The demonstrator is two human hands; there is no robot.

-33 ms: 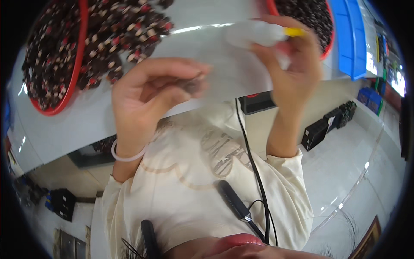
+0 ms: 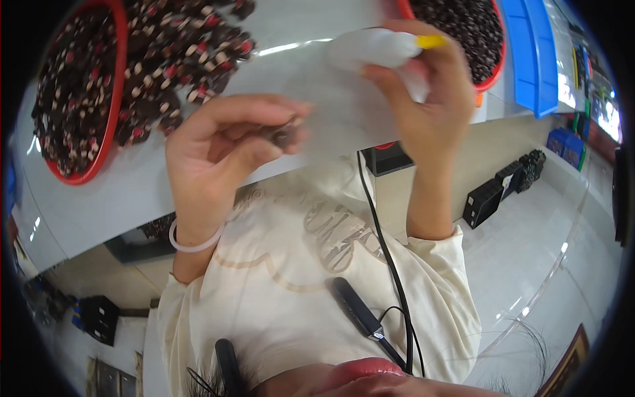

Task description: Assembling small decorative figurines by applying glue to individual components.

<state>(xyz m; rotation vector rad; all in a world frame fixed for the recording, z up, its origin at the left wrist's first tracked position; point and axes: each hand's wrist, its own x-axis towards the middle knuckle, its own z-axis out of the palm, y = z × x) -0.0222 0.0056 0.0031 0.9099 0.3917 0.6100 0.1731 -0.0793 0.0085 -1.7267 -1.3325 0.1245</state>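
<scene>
My left hand (image 2: 218,142) is closed, its thumb and fingers pinching a small dark brown piece (image 2: 281,134) whose details are blurred. Wrapped in my right hand (image 2: 436,99) is a white squeeze bottle (image 2: 370,49) with a yellow tip (image 2: 431,42). The bottle lies nearly level above the table, tip toward the right, apart from the dark piece. Beyond my left hand, many dark pieces with pale and red parts (image 2: 178,53) are spread on the white table (image 2: 99,205).
At the left, a red-rimmed basin (image 2: 119,86) holds similar dark pieces. Another red-rimmed basin (image 2: 493,83) with small dark pieces stands behind my right hand, beside a blue tray (image 2: 534,59). A black cable (image 2: 380,225) hangs down my front. Black boxes (image 2: 483,204) stand at lower right.
My right hand has shifted slightly left with the squeeze bottle, closer to my left hand. My left hand has barely moved and keeps its pinch. The whole view has shifted a little.
</scene>
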